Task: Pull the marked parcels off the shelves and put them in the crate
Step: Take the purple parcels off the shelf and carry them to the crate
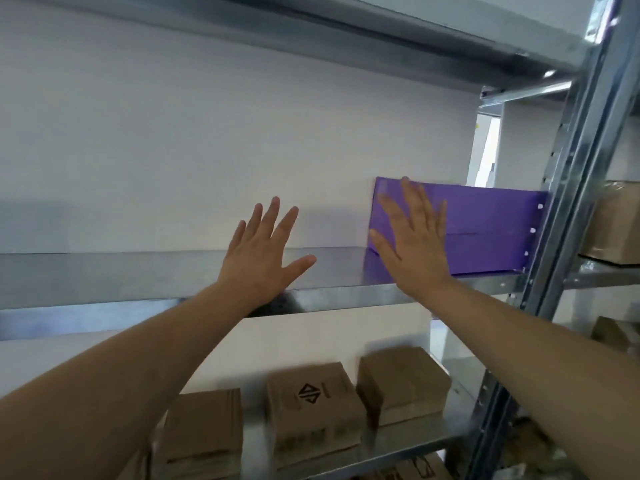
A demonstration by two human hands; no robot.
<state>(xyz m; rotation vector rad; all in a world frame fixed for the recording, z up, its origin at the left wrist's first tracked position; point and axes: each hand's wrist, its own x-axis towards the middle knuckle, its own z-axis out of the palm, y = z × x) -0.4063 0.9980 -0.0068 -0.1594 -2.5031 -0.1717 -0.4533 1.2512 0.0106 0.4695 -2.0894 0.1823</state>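
Both hands reach up with fingers spread wide and straight, holding nothing: the left hand (262, 251) hovers over the bare grey metal shelf (138, 275), the right hand (414, 240) lies in front of the left end of a flat purple cardboard parcel (491, 230) standing at the shelf's right end against the steel upright (568, 188). On the shelf below sit three brown cardboard boxes (311, 410).

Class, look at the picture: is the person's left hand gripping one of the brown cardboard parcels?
No: the left hand is spread open above the metal shelf, while the brown cardboard parcels sit untouched on the shelf below.
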